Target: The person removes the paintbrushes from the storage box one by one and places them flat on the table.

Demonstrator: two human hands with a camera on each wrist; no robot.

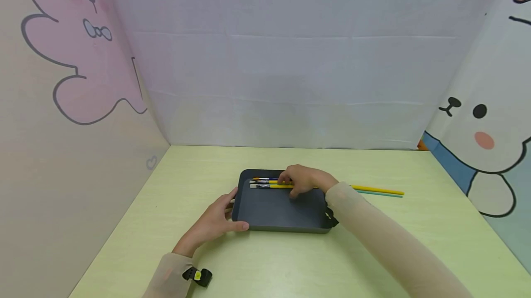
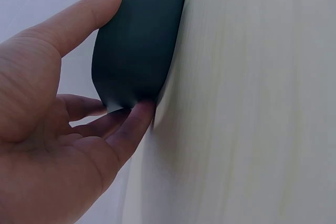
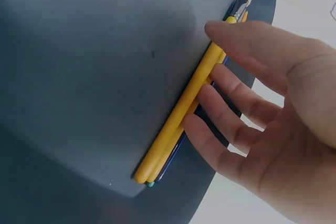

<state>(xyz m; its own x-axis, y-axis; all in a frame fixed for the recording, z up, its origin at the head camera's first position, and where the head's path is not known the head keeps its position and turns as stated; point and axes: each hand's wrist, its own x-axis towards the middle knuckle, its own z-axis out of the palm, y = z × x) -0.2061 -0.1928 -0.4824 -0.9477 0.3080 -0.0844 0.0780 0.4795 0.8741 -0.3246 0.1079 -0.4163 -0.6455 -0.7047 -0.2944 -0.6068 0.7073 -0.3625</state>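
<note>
A dark grey rectangular tray (image 1: 282, 212) lies on the table. At its left front corner my left hand (image 1: 215, 219) holds it, thumb on the front rim and fingers against the left side; the left wrist view shows the tray's corner (image 2: 139, 40) between them. Several paintbrushes (image 3: 181, 106) with yellow and dark blue handles lie side by side along the tray's far side, bristles to the left. Over them is my right hand (image 1: 304, 178). Its fingertips (image 3: 197, 127) touch the handles from the far side, while the thumb stays apart from the fingers, near the bristle end.
Right of the tray, a yellow stick (image 1: 377, 189) and a teal stick (image 1: 379, 193) stick out on the table from behind my right sleeve (image 1: 386, 238). Pale fabric walls (image 1: 290, 81) with cartoon animals enclose the light wooden table (image 1: 199, 169) at the back and sides.
</note>
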